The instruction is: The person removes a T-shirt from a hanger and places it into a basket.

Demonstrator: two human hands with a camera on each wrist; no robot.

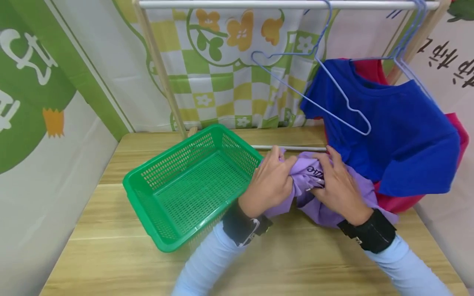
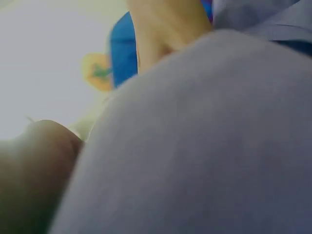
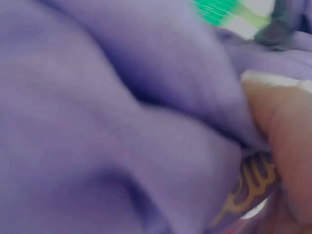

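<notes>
A bunched-up purple garment (image 1: 322,210) with black lettering is held in front of me, over the right half of the table. My left hand (image 1: 268,183) grips its left part beside the basket, thumb and fingers curled into the cloth. My right hand (image 1: 340,187) pinches the gathered cloth near the lettering. In the left wrist view, the purple cloth (image 2: 195,146) fills most of the picture and hides much of the hand. Folds of purple cloth (image 3: 122,122) and the right thumb (image 3: 287,126) show close up in the right wrist view.
A green plastic basket (image 1: 146,224) stands left of my hands. Overhead runs a white rack rod (image 1: 229,4), carrying a bare blue hanger (image 1: 348,102). A blue T-shirt (image 1: 385,131) hangs at the right, with a red garment (image 1: 398,203) behind it. Patterned cloth backs the wooden table (image 1: 296,263).
</notes>
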